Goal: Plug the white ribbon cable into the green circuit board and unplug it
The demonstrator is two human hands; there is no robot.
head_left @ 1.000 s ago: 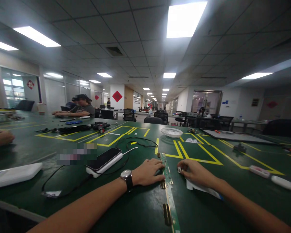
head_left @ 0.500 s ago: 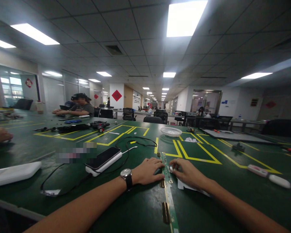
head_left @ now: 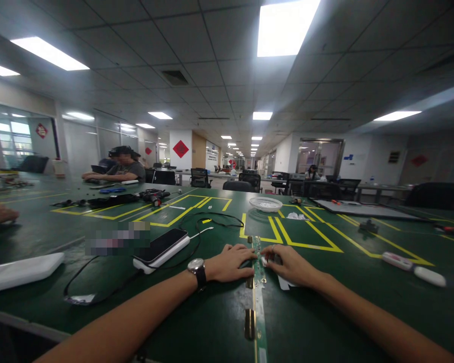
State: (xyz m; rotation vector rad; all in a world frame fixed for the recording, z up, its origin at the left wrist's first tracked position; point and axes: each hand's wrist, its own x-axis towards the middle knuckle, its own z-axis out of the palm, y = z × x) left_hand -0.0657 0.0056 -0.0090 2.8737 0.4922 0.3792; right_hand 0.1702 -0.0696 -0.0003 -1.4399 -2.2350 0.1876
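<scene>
A long narrow green circuit board [head_left: 260, 297] with brown-gold flex tabs along its left edge lies lengthwise in front of me. My left hand [head_left: 230, 262], with a watch [head_left: 196, 270] on its wrist, rests flat to the left of it; the fingers are stretched out and the tips touch the board's edge. Close to the board's right side, my right hand [head_left: 287, 264] is bent into a pinch around a small white piece [head_left: 265, 260], mostly hidden by the fingers. Under that hand lies a white sheet [head_left: 285, 284], partly covered.
On the left, a phone [head_left: 166, 245] lies on a white power bank with a black cable [head_left: 223, 216]. A white basket [head_left: 265, 203] stands ahead. White oblong objects [head_left: 429, 276] lie right. Another person's hand [head_left: 0, 213] is far left; a person [head_left: 123, 169] sits beyond.
My right hand has moved a little left and forward along the board. The board's near end now points straighter toward me. My left hand keeps its place beside the board.
</scene>
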